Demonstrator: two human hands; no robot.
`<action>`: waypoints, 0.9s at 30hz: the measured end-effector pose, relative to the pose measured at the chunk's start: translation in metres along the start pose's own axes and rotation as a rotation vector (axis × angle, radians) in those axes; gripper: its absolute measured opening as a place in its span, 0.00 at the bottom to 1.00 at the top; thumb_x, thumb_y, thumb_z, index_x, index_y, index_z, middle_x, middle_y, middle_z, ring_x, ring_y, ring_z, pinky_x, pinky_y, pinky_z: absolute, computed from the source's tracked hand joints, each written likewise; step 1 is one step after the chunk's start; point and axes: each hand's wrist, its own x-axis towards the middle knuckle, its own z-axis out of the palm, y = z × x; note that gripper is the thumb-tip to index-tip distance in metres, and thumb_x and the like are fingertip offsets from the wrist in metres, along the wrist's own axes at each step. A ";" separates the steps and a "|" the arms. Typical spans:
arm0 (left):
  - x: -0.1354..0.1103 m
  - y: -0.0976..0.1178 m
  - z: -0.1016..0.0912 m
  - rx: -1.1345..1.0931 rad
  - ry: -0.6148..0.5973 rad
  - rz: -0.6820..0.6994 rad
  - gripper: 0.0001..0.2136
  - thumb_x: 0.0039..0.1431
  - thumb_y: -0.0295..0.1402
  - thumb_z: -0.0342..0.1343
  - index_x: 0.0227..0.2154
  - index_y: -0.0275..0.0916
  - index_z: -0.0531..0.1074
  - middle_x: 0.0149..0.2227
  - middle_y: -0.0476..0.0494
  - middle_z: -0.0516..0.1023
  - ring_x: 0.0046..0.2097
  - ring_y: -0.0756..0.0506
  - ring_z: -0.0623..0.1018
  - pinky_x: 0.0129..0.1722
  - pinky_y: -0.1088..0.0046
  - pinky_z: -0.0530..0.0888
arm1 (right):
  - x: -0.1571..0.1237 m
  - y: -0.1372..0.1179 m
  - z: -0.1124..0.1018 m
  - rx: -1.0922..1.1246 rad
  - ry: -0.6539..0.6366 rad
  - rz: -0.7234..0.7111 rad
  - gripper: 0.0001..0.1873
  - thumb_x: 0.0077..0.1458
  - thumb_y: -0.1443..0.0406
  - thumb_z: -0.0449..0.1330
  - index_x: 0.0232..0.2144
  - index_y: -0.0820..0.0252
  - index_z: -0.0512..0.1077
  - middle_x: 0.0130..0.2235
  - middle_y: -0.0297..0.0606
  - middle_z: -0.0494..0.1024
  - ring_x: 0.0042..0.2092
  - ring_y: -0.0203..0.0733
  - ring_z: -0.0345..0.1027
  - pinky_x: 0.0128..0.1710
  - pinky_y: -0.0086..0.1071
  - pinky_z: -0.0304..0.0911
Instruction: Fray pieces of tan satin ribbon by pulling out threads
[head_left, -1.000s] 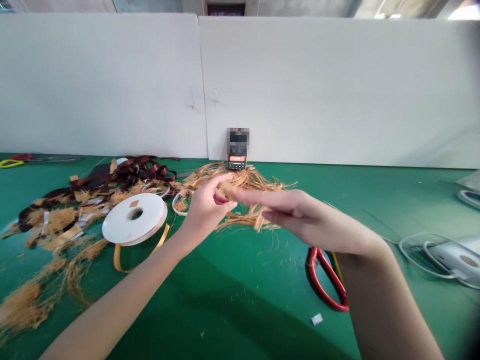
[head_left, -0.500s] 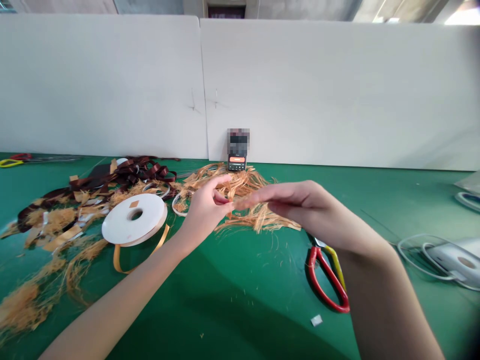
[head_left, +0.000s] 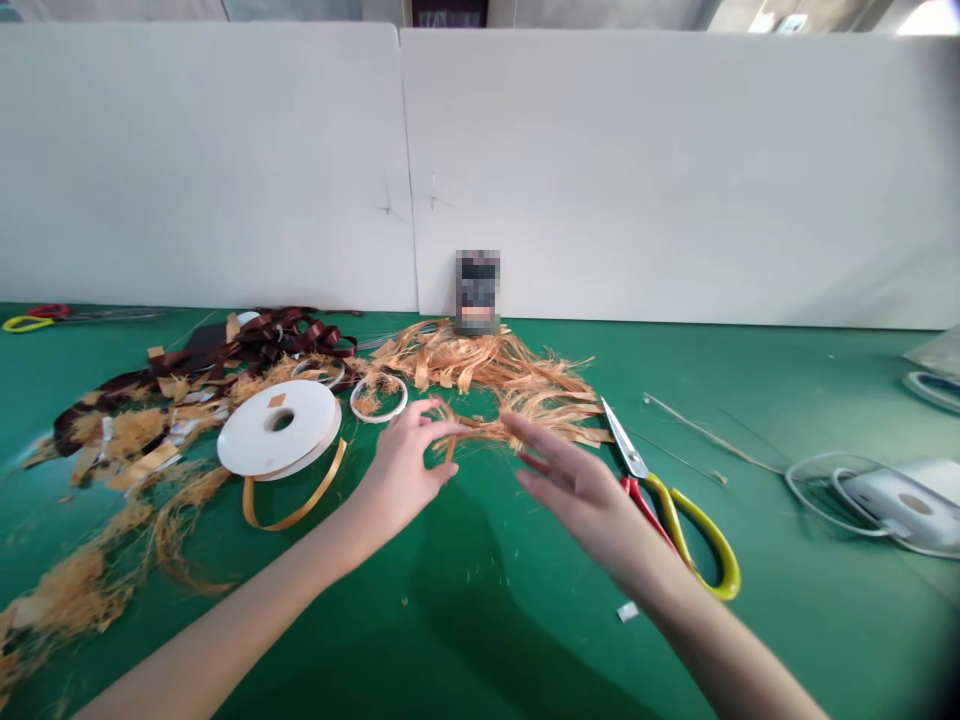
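My left hand [head_left: 401, 475] hovers over the green table with thumb and index finger spread apart. A short tan ribbon strip with frayed fibres [head_left: 450, 447] shows at its fingertips; whether it touches them or lies behind is unclear. To its right, my right hand [head_left: 574, 490] is open, fingers stretched toward the left hand and slightly apart. Its fingertips are at the near edge of a heap of frayed tan ribbon strips [head_left: 480, 365]. Scissors with one red and one yellow handle [head_left: 660, 495] lie beside the right hand, partly covered by it.
A white ribbon spool [head_left: 251, 440] trails a tan ribbon tail. White rings [head_left: 379, 398], dark brown ribbon [head_left: 277, 340] and loose fibres lie around it. A phone [head_left: 478, 290] leans against the white panel [head_left: 675, 180]. A white device with a cable [head_left: 907, 500] sits at right.
Both hands have lowered and moved apart. The left thumb and index finger have opened from a pinch. The right hand has turned and shifted down, showing more of the scissors.
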 end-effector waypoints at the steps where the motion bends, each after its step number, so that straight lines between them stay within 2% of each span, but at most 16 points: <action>1: -0.010 0.004 0.001 0.032 0.095 -0.017 0.15 0.51 0.24 0.57 0.41 0.45 0.74 0.54 0.40 0.68 0.53 0.39 0.71 0.51 0.55 0.67 | -0.010 0.010 0.004 0.084 -0.012 0.036 0.26 0.51 0.65 0.62 0.53 0.51 0.69 0.60 0.37 0.66 0.62 0.46 0.57 0.62 0.46 0.52; 3: -0.034 0.016 0.006 0.113 0.307 -0.032 0.15 0.56 0.25 0.52 0.45 0.42 0.69 0.54 0.37 0.67 0.54 0.38 0.69 0.51 0.54 0.65 | -0.032 0.025 0.013 0.219 -0.029 0.156 0.24 0.51 0.62 0.63 0.53 0.50 0.70 0.60 0.37 0.65 0.62 0.47 0.57 0.63 0.47 0.49; 4: -0.047 0.022 0.009 0.152 0.352 -0.021 0.13 0.57 0.26 0.51 0.45 0.42 0.68 0.54 0.37 0.68 0.54 0.38 0.68 0.51 0.54 0.64 | -0.042 0.030 0.018 0.284 -0.017 0.192 0.24 0.52 0.61 0.63 0.53 0.50 0.70 0.61 0.36 0.64 0.63 0.47 0.55 0.63 0.46 0.48; 5: -0.059 0.029 0.014 0.177 0.378 0.007 0.11 0.57 0.28 0.52 0.43 0.41 0.69 0.52 0.37 0.69 0.53 0.38 0.69 0.50 0.55 0.63 | -0.051 0.034 0.024 0.357 -0.004 0.211 0.24 0.51 0.61 0.64 0.52 0.48 0.71 0.61 0.35 0.64 0.63 0.47 0.55 0.63 0.46 0.47; 7: -0.080 0.040 0.024 0.208 0.354 0.063 0.08 0.56 0.29 0.55 0.39 0.42 0.71 0.49 0.39 0.71 0.50 0.38 0.70 0.47 0.58 0.63 | -0.065 0.038 0.035 0.492 0.041 0.252 0.21 0.52 0.60 0.63 0.51 0.47 0.72 0.60 0.35 0.66 0.63 0.47 0.54 0.64 0.44 0.45; 10: -0.099 0.050 0.040 0.220 0.377 0.070 0.07 0.56 0.30 0.56 0.38 0.44 0.73 0.45 0.42 0.76 0.45 0.40 0.72 0.44 0.61 0.62 | -0.077 0.045 0.051 0.676 0.039 0.279 0.19 0.52 0.59 0.62 0.49 0.47 0.74 0.59 0.34 0.67 0.64 0.47 0.53 0.64 0.42 0.46; 15: -0.105 0.047 0.050 0.221 0.463 0.049 0.08 0.56 0.26 0.56 0.36 0.44 0.75 0.40 0.44 0.78 0.41 0.43 0.75 0.42 0.62 0.62 | -0.083 0.055 0.065 0.768 0.044 0.311 0.18 0.53 0.58 0.61 0.48 0.44 0.73 0.60 0.31 0.66 0.65 0.45 0.50 0.64 0.40 0.45; 19: -0.103 0.042 0.046 0.154 0.438 0.070 0.07 0.56 0.25 0.55 0.33 0.44 0.75 0.38 0.47 0.79 0.39 0.45 0.76 0.41 0.64 0.65 | -0.089 0.056 0.070 0.733 0.087 0.284 0.22 0.49 0.59 0.64 0.49 0.42 0.72 0.60 0.28 0.65 0.65 0.47 0.50 0.64 0.43 0.45; 22: -0.103 0.042 0.044 0.101 0.441 0.031 0.06 0.56 0.27 0.55 0.31 0.44 0.75 0.36 0.46 0.78 0.38 0.45 0.77 0.40 0.64 0.67 | -0.093 0.058 0.072 0.696 0.093 0.263 0.21 0.50 0.58 0.63 0.49 0.43 0.73 0.60 0.29 0.65 0.65 0.47 0.49 0.65 0.44 0.43; 27: -0.104 0.044 0.044 0.019 0.383 0.013 0.08 0.56 0.24 0.54 0.31 0.44 0.75 0.36 0.47 0.77 0.37 0.47 0.76 0.37 0.66 0.71 | -0.099 0.061 0.072 0.682 0.085 0.248 0.23 0.51 0.60 0.63 0.50 0.38 0.70 0.61 0.25 0.63 0.66 0.44 0.47 0.65 0.42 0.42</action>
